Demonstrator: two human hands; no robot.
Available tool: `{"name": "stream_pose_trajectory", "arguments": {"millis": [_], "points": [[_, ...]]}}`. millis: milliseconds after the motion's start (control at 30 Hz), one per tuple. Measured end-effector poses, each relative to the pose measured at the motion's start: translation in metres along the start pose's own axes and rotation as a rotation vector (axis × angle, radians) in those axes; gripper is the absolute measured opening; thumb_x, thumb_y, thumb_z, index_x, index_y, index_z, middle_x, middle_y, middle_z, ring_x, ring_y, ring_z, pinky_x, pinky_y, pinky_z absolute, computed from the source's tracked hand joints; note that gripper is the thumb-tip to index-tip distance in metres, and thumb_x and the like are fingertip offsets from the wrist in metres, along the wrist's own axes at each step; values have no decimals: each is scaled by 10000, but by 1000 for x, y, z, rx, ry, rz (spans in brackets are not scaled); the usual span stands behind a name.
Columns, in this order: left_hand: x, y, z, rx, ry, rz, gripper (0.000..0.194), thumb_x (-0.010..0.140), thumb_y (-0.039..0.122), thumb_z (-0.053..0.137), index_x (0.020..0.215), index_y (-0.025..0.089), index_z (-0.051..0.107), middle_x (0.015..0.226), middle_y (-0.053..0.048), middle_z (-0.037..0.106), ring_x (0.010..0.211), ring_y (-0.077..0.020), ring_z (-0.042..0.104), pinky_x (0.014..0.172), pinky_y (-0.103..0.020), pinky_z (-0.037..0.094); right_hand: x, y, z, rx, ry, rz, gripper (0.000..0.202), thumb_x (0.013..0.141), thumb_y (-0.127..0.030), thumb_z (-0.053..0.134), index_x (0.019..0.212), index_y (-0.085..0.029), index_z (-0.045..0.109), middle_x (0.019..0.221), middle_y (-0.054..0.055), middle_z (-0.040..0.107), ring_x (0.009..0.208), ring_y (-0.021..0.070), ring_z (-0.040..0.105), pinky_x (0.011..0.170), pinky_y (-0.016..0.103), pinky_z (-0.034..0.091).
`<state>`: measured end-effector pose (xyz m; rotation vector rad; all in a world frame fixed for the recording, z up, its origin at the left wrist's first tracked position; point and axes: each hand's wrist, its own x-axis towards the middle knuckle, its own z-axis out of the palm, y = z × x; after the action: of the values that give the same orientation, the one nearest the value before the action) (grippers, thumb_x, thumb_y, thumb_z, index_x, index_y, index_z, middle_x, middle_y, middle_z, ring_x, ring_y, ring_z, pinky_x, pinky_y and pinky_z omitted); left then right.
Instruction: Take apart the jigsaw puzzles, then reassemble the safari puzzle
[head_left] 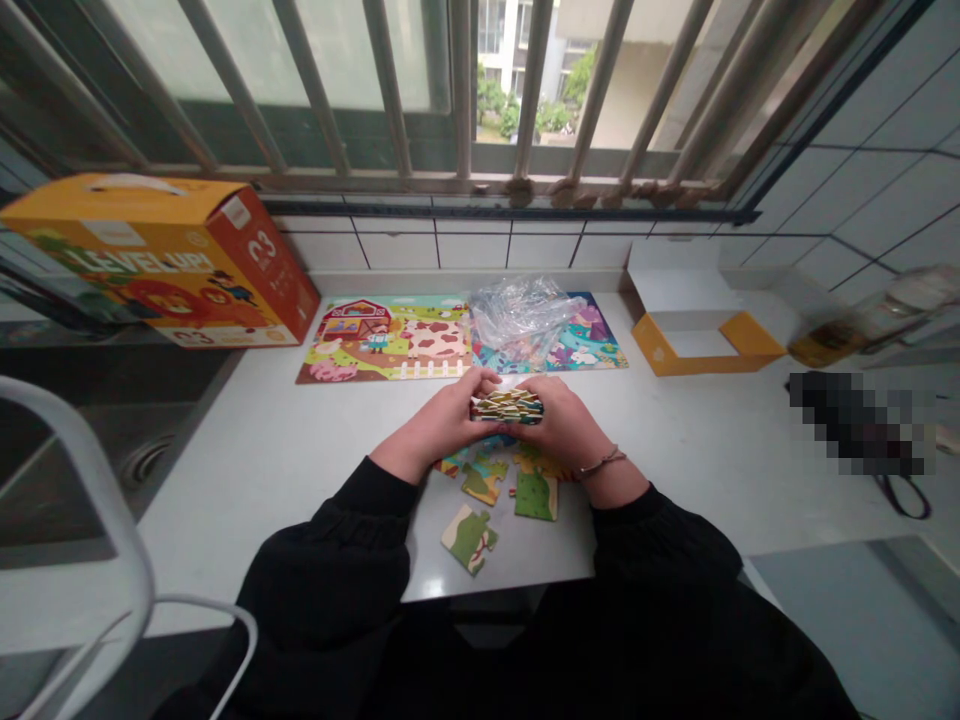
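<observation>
In my view of the counter (705,450), the stack of puzzle pieces (507,405) sits in the middle, raised above the surface between two hands, its layered pale edges facing me. I have the left hand (459,410) curled around one end and the right hand (559,420) around the other, both closed as far as the stack's width allows, so the pieces are held between them. A bracelet (602,463) circles the right wrist.

Just below the hands I see more pieces lying on the counter, some partly covered by them. Nearer to me are a green-and-yellow piece (484,482), a green piece (535,497) to its right, and a green-and-cream piece (469,540) closest to the counter's front edge.

Beyond the hands lies a farm picture (435,342) with a spotted cow, and beside it a blue picture (600,340) partly under crumpled clear plastic (517,312). To the left I see an orange box (180,270) marked "LEVEL UP!"; to the right, a yellow box (705,355) with its white flap raised. A bottle (840,330) stands past that, and window bars (390,90) rise behind everything.
</observation>
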<state>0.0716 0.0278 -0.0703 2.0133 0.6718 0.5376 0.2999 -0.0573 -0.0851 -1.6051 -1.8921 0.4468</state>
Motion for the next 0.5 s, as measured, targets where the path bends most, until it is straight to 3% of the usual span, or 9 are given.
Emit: {"name": "stream_pose_trajectory", "arguments": {"millis": [100,200,367,500], "points": [[-2,2,-2,-29,68,-16,604,830,350,939,1306,254,579,1192,-60,735,1062,-235,735,931,-372,601,-1,-6,-5,68,-3,32,373,892,-483,907,1109,-231,737,1085,89,804,986,290,739,886,397,561],[-6,5,-10,55,96,-22,605,832,395,944,1317,255,611,1328,-103,705,1187,-275,706,955,-405,604,-3,-8,-8,125,113,99,460,872,-553,894,1168,-233,747,1099,88,824,966,290,763,873,396,585],[-19,5,-33,254,22,-77,686,758,448,998,1343,252,698,1348,-113,722,1224,-323,691,1074,-486,572,-4,-3,-19,180,331,327,667,778,-708,903,1200,-213,759,1136,140,836,1009,350,783,907,481,627],[-28,-2,-41,391,-33,-35,766,648,506,1057,1303,260,743,1350,-117,707,1304,-358,654,1167,-496,520,-5,9,-34,326,437,433,657,772,-716,901,1153,-197,770,1097,148,848,972,336,791,863,461,644]]}}
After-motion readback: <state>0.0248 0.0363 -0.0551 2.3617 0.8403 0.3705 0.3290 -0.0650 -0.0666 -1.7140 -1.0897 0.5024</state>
